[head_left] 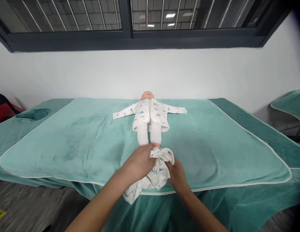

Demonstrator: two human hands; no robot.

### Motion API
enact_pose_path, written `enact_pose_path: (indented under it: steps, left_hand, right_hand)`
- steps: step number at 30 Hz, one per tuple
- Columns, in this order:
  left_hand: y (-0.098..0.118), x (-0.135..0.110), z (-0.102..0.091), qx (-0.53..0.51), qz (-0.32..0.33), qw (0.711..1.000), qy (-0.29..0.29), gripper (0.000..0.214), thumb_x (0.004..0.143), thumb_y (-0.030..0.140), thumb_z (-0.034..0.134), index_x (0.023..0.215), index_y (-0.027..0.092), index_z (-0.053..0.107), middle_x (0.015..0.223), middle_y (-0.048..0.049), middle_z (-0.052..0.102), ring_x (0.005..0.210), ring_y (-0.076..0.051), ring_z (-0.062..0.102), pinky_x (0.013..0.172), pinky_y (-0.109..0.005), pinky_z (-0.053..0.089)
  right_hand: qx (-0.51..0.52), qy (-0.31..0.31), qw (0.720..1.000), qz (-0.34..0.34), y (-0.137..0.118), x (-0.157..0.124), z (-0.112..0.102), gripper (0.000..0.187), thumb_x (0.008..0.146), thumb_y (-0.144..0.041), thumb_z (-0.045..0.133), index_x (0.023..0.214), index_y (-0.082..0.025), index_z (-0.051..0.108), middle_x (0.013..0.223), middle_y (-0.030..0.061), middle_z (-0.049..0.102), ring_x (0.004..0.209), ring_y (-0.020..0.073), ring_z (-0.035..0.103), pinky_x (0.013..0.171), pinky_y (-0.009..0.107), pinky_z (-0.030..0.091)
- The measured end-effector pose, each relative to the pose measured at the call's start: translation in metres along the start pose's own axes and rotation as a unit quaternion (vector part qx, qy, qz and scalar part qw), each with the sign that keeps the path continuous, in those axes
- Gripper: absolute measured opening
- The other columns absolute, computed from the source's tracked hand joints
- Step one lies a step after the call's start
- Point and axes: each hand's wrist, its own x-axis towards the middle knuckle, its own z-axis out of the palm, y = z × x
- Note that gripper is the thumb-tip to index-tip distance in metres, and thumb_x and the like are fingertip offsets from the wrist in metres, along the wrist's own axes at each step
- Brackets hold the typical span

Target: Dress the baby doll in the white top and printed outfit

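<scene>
A baby doll (148,95) lies on its back, its head toward the wall and its feet toward me. It wears a white printed baby jacket (141,112), with both sleeves spread out, and white leggings (155,132). Bunched at its feet are matching baby pants (153,180), part of them hanging over the near edge. My left hand (140,162) is closed on the left of the gathered cloth, close against the doll's feet, which are mostly hidden. On the other side, my right hand (177,175) grips the rolled opening, some fingers inside the fabric.
A light green blanket (67,145) with white piping covers the bed under the doll. Behind it are a white wall (92,74) and a dark-framed window (127,40) with bars. A red and black object (3,108) stands at far left, and another green-covered surface (291,103) at right.
</scene>
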Motion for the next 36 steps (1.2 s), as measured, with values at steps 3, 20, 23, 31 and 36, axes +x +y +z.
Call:
enact_pose_path:
  steps: [3, 20, 23, 31, 36]
  left_hand:
    - [-0.005, 0.011, -0.001, -0.014, -0.024, 1.0, -0.008, 0.024, 0.085, 0.028, 0.049, 0.105, 0.022, 0.06, 0.106, -0.0075, 0.067, 0.099, -0.026, 0.062, 0.079, -0.034, 0.044]
    - [-0.007, 0.05, -0.024, -0.392, -0.065, 0.906, -0.147, 0.044, 0.077, 0.048, 0.073, 0.112, 0.021, 0.067, 0.118, -0.0081, 0.07, 0.11, -0.027, 0.065, 0.089, -0.035, 0.05]
    - [-0.011, 0.065, -0.027, -0.446, -0.083, 0.88, -0.142, 0.051, 0.069, 0.044, 0.081, 0.11, 0.017, 0.069, 0.114, -0.0116, 0.072, 0.103, -0.027, 0.068, 0.087, -0.035, 0.052]
    - [-0.008, 0.093, -0.044, -0.278, -0.055, 0.956, -0.078, 0.051, 0.067, 0.051, 0.078, 0.108, 0.022, 0.071, 0.12, -0.007, 0.07, 0.113, -0.029, 0.063, 0.092, -0.036, 0.049]
    - [-0.006, 0.106, -0.047, -0.142, 0.019, 0.99, 0.012, 0.048, 0.068, 0.054, 0.074, 0.101, 0.02, 0.071, 0.111, -0.0049, 0.07, 0.104, -0.028, 0.062, 0.082, -0.032, 0.047]
  right_hand:
    - [0.042, 0.0, 0.999, 0.02, -0.006, 0.007, 0.002, 0.033, 0.084, -0.033, 0.06, 0.112, -0.02, 0.07, 0.111, 0.007, 0.073, 0.101, 0.0271, 0.067, 0.085, 0.036, 0.053]
    - [0.205, -0.022, 0.979, -0.007, -0.008, 0.046, 0.002, 0.036, 0.079, -0.036, 0.069, 0.112, -0.022, 0.068, 0.115, 0.0076, 0.07, 0.101, 0.0258, 0.065, 0.089, 0.039, 0.053]
    - [0.225, -0.03, 0.974, -0.016, -0.014, 0.056, 0.003, 0.038, 0.075, -0.035, 0.073, 0.11, -0.022, 0.068, 0.116, 0.007, 0.07, 0.102, 0.0262, 0.065, 0.093, 0.041, 0.051]
    - [0.28, -0.063, 0.958, 0.011, -0.02, 0.066, 0.006, 0.042, 0.076, -0.039, 0.074, 0.116, -0.026, 0.067, 0.121, 0.0052, 0.069, 0.11, 0.0246, 0.064, 0.096, 0.038, 0.05]
    - [0.235, -0.073, 0.969, -0.023, -0.022, 0.069, 0.005, 0.043, 0.082, -0.053, 0.061, 0.113, -0.024, 0.069, 0.118, 0.0095, 0.069, 0.107, 0.0236, 0.067, 0.087, 0.036, 0.054]
